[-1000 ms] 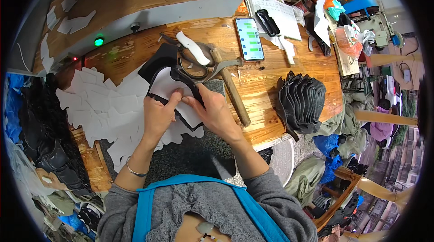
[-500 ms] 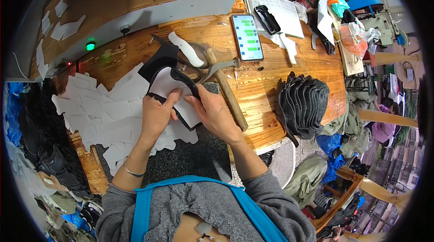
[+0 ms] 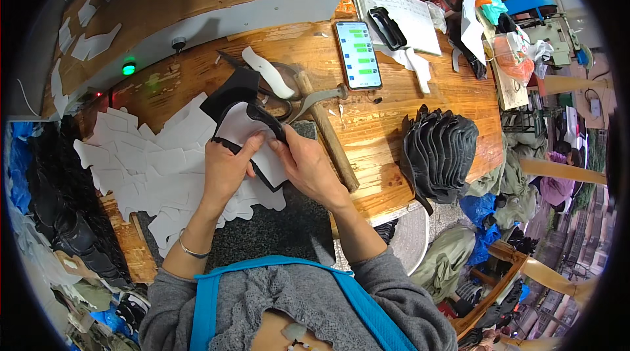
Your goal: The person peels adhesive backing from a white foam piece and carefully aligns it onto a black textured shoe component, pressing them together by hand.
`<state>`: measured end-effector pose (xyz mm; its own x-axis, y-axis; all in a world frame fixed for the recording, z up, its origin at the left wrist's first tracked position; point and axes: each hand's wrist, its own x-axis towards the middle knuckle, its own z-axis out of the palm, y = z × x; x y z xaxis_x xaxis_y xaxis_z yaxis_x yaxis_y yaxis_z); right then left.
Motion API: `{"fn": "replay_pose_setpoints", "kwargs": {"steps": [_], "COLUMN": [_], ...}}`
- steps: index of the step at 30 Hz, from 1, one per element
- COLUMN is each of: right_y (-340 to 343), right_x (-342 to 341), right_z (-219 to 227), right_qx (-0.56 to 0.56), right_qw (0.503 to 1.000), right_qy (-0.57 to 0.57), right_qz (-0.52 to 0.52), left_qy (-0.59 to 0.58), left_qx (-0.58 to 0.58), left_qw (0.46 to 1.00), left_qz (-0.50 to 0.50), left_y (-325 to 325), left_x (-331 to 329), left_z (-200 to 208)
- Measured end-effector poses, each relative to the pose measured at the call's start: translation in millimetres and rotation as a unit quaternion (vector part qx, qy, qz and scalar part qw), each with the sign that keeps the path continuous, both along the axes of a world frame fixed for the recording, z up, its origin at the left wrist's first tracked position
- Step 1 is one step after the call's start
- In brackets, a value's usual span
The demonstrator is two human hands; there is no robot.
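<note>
Two hands grasp one black piece with a white lining (image 3: 237, 123), held above the near part of the wooden table (image 3: 387, 184), between the person's forearms. The left hand (image 3: 226, 168) grips the piece at its left edge, with the thumb on the white face. The right hand (image 3: 308, 164) grips the opposite edge, its thumb also on the white face; the fingers behind the piece are hidden. A black sheet (image 3: 231, 92) shows just beyond the held piece. White cut pieces (image 3: 141, 164) lie in a loose, overlapping pile to the left, partly on a dark slab (image 3: 282, 233). A hammer (image 3: 333, 144) lies to the right of the hands. Farther right stands a stack of black pieces (image 3: 438, 154). A lit phone (image 3: 358, 56) lies beyond the hammer, beside an open notebook (image 3: 420, 26).
</note>
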<state>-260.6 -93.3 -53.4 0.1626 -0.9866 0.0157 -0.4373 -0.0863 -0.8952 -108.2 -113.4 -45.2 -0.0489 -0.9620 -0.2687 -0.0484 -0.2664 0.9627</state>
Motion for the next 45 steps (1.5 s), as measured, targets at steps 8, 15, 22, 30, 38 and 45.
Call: {"fn": "replay_pose_setpoints", "kwargs": {"steps": [8,15,22,30,38,45], "right_y": [3.3,24.1,62.9,124.9,176.9,184.3], "right_x": [-2.7,-4.8,16.3,50.8,84.2,102.6], "right_z": [10.0,16.7,28.8,42.1,33.1,34.9], "right_qx": [0.004,0.052,0.066,0.033,0.042,0.0], "right_qw": [1.0,0.991,0.953,0.927,0.916,0.949], "right_qy": [-0.001,-0.088,-0.221,-0.338,-0.369,-0.243], "right_qz": [0.019,-0.082,-0.197,-0.158,-0.153,-0.2], "left_qy": [0.011,0.083,0.077,0.159,0.21,0.229], "left_qx": [-0.012,-0.02,0.034,-0.046,-0.058,-0.035], "left_qw": [0.999,0.993,0.995,0.981,0.971,0.968], "left_qz": [0.029,0.083,0.054,0.1,0.093,0.097], "left_y": [4.4,14.4,61.6,128.3,182.8,195.2], "left_x": [5.6,18.2,33.9,69.2,103.2,112.0], "left_z": [5.7,18.7,37.3,46.5,44.4,34.8]}}
